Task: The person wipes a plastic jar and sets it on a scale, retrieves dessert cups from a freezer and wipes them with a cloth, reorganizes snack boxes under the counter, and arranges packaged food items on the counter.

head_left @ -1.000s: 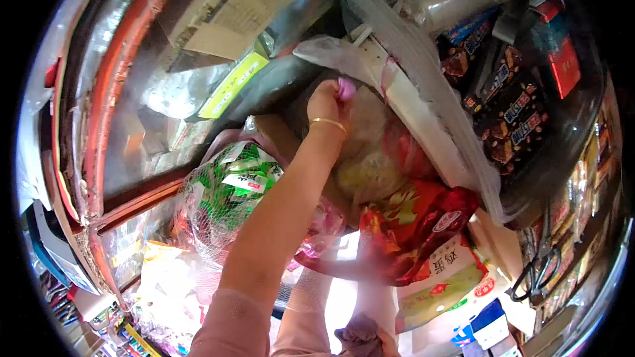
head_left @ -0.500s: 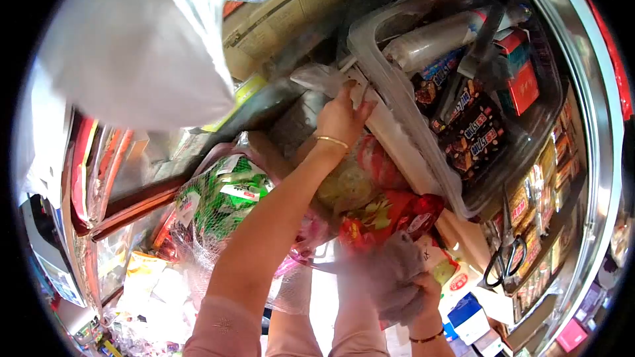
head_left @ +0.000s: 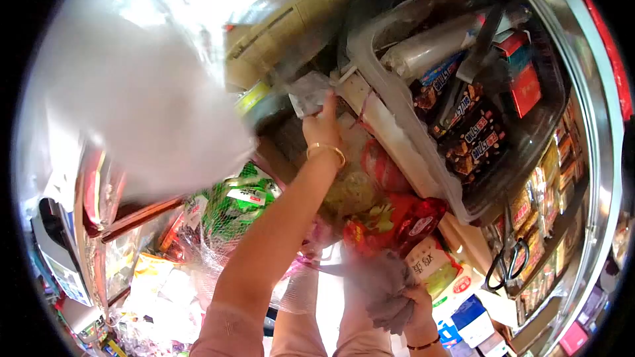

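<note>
My left hand (head_left: 323,129), with a gold bangle, reaches up the middle to a crumpled, whitish translucent piece of plastic (head_left: 308,91). Its fingers appear closed on the edge of this plastic, though most of them are hidden behind the hand. Lower down, a grey cloth (head_left: 390,291) hangs bunched in my right hand (head_left: 418,314), which is closed around it. Between the hands lie a red food packet (head_left: 377,221) and a bag with a green and yellow print (head_left: 433,268). Green packets in a net bag (head_left: 241,201) are left of my left forearm.
A clear plastic tub (head_left: 423,158) holds dark snack bars (head_left: 473,139), a plastic roll (head_left: 430,46) and a red box (head_left: 526,86). Black-handled scissors (head_left: 509,261) are beside it. A large white plastic bag (head_left: 145,106) covers the upper left. A metal edge (head_left: 605,92) curves along the right.
My left hand has moved left and slightly down, off the white strip beside the tub to the plastic piece. The cloth in my right hand has shifted slightly downward. The white bag hangs lower in view.
</note>
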The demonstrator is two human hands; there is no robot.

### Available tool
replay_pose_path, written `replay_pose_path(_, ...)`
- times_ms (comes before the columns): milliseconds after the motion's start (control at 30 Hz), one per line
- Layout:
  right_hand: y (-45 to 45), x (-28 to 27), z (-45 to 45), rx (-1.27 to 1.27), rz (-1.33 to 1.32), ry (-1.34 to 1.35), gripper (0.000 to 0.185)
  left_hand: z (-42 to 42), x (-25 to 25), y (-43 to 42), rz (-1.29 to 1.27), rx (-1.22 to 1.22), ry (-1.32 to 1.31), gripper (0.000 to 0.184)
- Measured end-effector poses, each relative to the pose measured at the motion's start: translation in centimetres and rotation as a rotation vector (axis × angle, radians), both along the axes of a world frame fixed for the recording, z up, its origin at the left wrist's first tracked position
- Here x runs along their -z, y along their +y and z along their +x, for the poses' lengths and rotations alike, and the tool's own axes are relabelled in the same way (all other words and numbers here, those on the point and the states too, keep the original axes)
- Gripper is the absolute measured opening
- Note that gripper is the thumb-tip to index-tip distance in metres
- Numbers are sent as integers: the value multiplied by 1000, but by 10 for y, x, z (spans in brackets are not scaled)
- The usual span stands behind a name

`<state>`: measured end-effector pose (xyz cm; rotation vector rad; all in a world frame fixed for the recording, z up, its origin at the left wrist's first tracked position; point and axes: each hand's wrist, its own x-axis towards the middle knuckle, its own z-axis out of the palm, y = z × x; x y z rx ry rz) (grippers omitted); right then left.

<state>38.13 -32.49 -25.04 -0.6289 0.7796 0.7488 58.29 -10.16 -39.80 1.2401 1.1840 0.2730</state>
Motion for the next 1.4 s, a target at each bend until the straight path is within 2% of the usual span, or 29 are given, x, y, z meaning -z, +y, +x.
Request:
replay_pose_path(67, 3, -5, -4, -12, -27, -24, 57, 14, -19, 23, -328, -88, 63, 45)
replay_pose_path(133, -1, -9, -14, 10, 6, -63, 56, 12, -27, 35, -514, -215, -206, 33)
replay_pose_path(200, -4, -14, -25, 4, 27, -102, 57, -3, -31, 55, 190, 512, 72, 19)
replay_pose_path(233, -6, -16, -32, -22, 17, -108, 59, -28, -13, 55, 671, 932, 269, 12)
replay_pose_path(267, -8, -20, -40, -39, 5, -115, 57, -53, 4, 54, 1269, 1193, 443, 17)
replay_pose_path(333, 0, -34, -45, -79, 1, -125, 53, -113, -69, 26, 900, 479, -135, 21)
replay_pose_path(367, 3, -44, -49, -100, -8, -137, 52, -143, -162, 32, 627, 718, -155, 20)
replay_pose_path(433, 8, -66, -54, -133, -25, -152, 48, -175, -275, 48, 1093, 998, -299, 14)
replay_pose_path(500, 8, -87, -63, -163, -45, -179, 44, -184, -354, 95, 1001, 926, -957, 22)
replay_pose_path(533, 9, -95, -65, -176, -54, -189, 42, -189, -393, 111, 1519, 726, -752, 18)
replay_pose_path(567, 8, -104, -68, -185, -62, -205, 41, -192, -428, 132, 1676, 597, -728, 20)
replay_pose_path(600, 7, -111, -70, -190, -71, -214, 39, -187, -468, 150, 1898, 436, -577, 20)
replay_pose_path(633, 6, -116, -71, -197, -81, -223, 37, -177, -498, 171, 1837, 343, -682, 20)
replay_pose_path(700, 3, -126, -71, -206, -92, -238, 34, -151, -557, 203, 2014, 79, -658, 21)
replay_pose_path(733, 2, -129, -71, -205, -97, -242, 33, -133, -576, 218, 2002, 124, -597, 20)
replay_pose_path(767, 0, -132, -71, -205, -102, -243, 31, -115, -589, 234, 1986, 171, -536, 19)
replay_pose_path(833, -2, -133, -71, -197, -105, -248, 29, -76, -587, 277, 2044, 354, -113, 18)
replay_pose_path(900, -3, -134, -70, -191, -100, -229, 29, -46, -570, 298, 1913, 641, 363, 16)
replay_pose_path(967, -1, -130, -61, -166, -46, -209, 32, -31, -556, 305, 1813, 744, 485, 19)
replay_pose_path(1067, -6, -123, -46, -75, 87, -194, 38, -8, -538, 296, 1815, 1105, 871, 19)
replay_pose_path(1100, -10, -118, -41, -36, 144, -188, 40, -2, -536, 295, 1807, 1335, 917, 17)
replay_pose_path(1133, -15, -111, -38, 13, 257, -188, 42, 6, -529, 297, 1862, 1431, 990, 18)
replay_pose_path(1167, -20, -105, -39, 59, 382, -179, 44, 6, -535, 291, 1824, 1469, 935, 22)
replay_pose_path(1200, -23, -97, -39, 95, 526, -164, 46, 6, -526, 305, 1917, 1390, 738, 27)
replay_pose_path(1233, -23, -86, -40, 124, 682, -134, 48, 6, -528, 297, 1898, 1396, 815, 28)
replay_pose_path(1267, -7, -121, -22, 31, 445, -208, 56, 8, -530, 291, 1870, 1422, 923, 27)
replay_pose_path(1300, 2, -132, -11, -16, 324, -244, 60, 10, -533, 288, 1840, 1438, 1032, 25)
replay_pose_path(1367, 13, -146, 3, -58, 149, -246, 63, 0, -549, 265, 1829, 1459, 995, 23)
replay_pose_path(1400, 14, -146, 9, -53, 119, -230, 62, -11, -553, 274, 1910, 1520, 780, 22)
